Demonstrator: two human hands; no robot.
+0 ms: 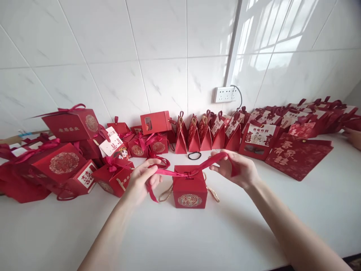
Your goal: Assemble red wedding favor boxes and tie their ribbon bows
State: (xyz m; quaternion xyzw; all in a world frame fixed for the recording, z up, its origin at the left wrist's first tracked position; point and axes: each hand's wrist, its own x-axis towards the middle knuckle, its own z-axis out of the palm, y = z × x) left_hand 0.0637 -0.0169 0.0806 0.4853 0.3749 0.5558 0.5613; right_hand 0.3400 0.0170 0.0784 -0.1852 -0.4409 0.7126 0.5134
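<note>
A small red gift box with a gold round emblem and gold rope handles stands on the white counter in front of me. A red ribbon runs across its top. My left hand pinches the ribbon's left end, which loops and hangs down. My right hand pinches the right end and holds it up and taut.
Piles of red boxes crowd the left. A row of red pouches and bags lines the tiled wall to the right. A black hair tie lies behind the box. Another person's hand shows at the far right.
</note>
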